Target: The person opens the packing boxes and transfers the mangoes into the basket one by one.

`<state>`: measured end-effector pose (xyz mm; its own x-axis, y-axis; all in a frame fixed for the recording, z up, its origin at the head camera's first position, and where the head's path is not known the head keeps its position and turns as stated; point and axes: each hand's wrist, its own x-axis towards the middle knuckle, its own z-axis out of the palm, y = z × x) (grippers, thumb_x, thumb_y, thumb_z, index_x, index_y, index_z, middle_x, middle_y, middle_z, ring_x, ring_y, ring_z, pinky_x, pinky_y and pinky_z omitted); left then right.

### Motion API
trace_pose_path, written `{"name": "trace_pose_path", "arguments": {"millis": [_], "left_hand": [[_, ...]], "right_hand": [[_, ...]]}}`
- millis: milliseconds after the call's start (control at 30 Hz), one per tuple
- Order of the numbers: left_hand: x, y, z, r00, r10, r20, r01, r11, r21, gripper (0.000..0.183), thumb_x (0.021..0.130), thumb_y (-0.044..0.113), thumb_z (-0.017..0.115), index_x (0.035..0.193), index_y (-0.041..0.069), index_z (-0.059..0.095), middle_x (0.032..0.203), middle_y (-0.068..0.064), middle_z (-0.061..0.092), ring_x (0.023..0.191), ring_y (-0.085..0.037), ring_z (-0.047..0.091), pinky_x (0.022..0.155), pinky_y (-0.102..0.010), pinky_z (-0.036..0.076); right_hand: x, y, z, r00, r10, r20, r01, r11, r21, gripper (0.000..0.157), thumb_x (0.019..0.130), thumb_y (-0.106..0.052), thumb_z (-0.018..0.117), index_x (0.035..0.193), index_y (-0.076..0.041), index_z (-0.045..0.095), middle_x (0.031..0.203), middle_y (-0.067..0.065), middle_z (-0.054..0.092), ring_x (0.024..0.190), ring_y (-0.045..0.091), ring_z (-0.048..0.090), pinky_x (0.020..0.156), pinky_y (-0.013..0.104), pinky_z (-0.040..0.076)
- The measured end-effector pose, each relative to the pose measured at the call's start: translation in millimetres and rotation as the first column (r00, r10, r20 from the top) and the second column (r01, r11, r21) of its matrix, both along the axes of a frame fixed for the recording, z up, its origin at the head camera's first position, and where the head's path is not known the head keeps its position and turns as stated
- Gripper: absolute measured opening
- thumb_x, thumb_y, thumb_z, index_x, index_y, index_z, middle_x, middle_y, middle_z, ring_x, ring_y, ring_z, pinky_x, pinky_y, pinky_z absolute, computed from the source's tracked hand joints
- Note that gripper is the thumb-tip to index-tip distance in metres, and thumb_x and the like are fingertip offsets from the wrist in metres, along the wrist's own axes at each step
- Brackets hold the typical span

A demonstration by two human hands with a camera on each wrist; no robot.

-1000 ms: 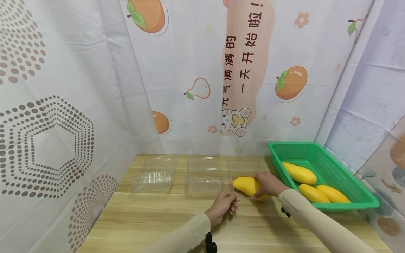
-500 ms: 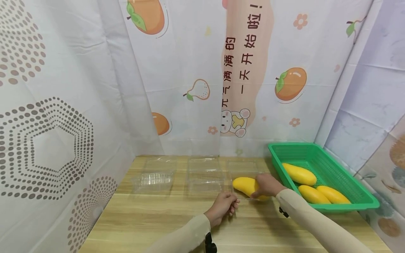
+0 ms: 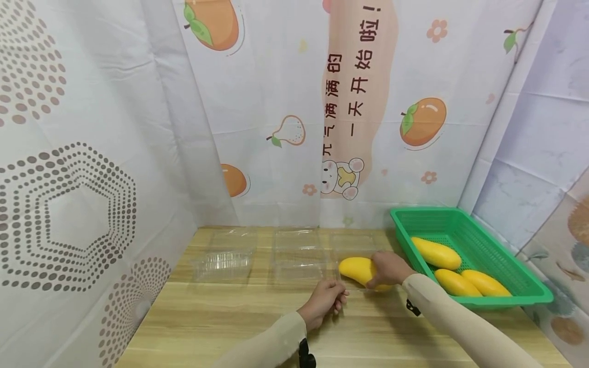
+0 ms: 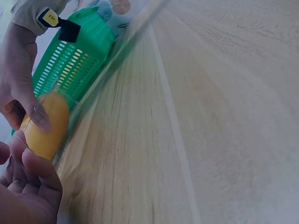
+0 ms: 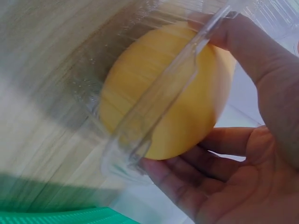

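Observation:
A yellow mango lies in the near half of a clear plastic clamshell box, the rightmost in the row. My right hand grips the mango from its right end, thumb and fingers spread around it. In the right wrist view, the mango shows through the box's transparent wall, with its rim crossing in front. At the box's front left corner, my left hand pinches the rim between thumb and curled fingers. The left wrist view has this hand close below the mango.
To the right stands a green basket holding several mangoes. Two more clear clamshell boxes, one in the middle and one at the left, lie unfolded on the wooden table. A printed curtain hangs behind.

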<state>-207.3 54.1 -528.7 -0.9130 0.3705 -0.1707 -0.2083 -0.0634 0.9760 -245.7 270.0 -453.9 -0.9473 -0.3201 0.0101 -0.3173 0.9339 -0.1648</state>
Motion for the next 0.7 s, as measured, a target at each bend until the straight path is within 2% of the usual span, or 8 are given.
{"name": "trace_pose_path", "arguments": {"millis": [233,400,700], "left_hand": [[1.0,-1,-0.6,1.0,0.013,0.01,-0.013,1.0,0.019,0.019,0.095,0.017,0.054,0.091,0.002,0.065,0.07,-0.004,0.06,0.052,-0.009,0.046,0.044,-0.019,0.041],[1.2,-1,0.2,1.0,0.015,0.003,-0.015,1.0,0.024,0.021,0.095,0.017,0.054,0.092,-0.001,0.065,0.071,-0.005,0.06,0.052,-0.009,0.046,0.044,-0.019,0.041],[-0.2,0,-3.3,1.0,0.015,-0.001,-0.015,1.0,0.004,0.022,0.095,0.018,0.054,0.093,-0.001,0.065,0.072,-0.004,0.061,0.052,-0.008,0.047,0.045,-0.018,0.041]], "right_hand": [[0.9,-1,3.9,0.998,0.019,-0.063,-0.019,1.0,0.001,0.058,0.054,-0.044,0.087,0.087,-0.004,0.061,0.073,0.0,0.048,0.064,0.017,0.044,0.059,0.033,0.041],[3.5,0,7.0,0.995,0.03,-0.098,-0.03,1.0,-0.001,0.066,0.053,-0.046,0.087,0.094,-0.001,0.062,0.077,0.001,0.05,0.065,0.016,0.044,0.059,0.032,0.041],[12.3,-1,19.1,0.992,0.021,-0.122,-0.025,0.999,-0.033,0.069,0.054,-0.043,0.088,0.099,0.003,0.062,0.078,0.002,0.051,0.065,0.017,0.045,0.058,0.032,0.041]]}}
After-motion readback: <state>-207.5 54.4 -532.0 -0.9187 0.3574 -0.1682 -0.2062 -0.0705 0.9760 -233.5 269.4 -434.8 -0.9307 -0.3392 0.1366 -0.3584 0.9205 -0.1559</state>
